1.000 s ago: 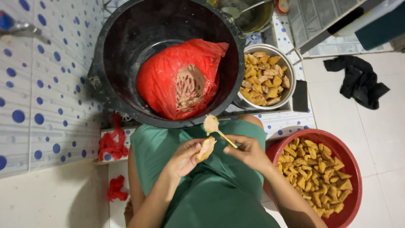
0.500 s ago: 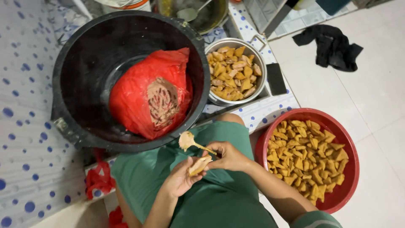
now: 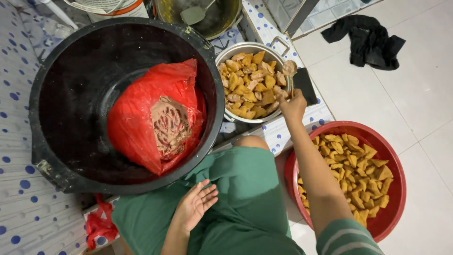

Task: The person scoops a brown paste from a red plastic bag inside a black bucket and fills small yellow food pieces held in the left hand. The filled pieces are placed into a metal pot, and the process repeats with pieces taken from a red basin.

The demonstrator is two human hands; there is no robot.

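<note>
The right hand (image 3: 293,106) is closed around the thin handle of a small spoon (image 3: 289,71), and the bowl of the spoon, with a lump of pale filling on it, is raised over the far rim of the metal pot (image 3: 278,46). This pot is full of golden fried pieces (image 3: 250,85), and the hand hovers just above them. The left hand (image 3: 196,204) is open with the palm up and holds nothing; it rests on the green cloth (image 3: 245,189) over the lap.

To the left of the pot stands a big black tub (image 3: 71,71), and inside it lies a red plastic bag (image 3: 141,118), opened at the top so that the brownish paste (image 3: 170,125) shows. On the right of the person, on the white tiled floor (image 3: 424,118), there is a red basin (image 3: 391,156) filled with more fried pieces of the same kind. A dark cloth (image 3: 368,40) lies on the floor further away.

For this step I judge it best to keep the spoon level, so the filling does not drop onto the pieces, and to take one piece from the top of the heap, not from under it. The empty hand should come near to receive the piece.
</note>
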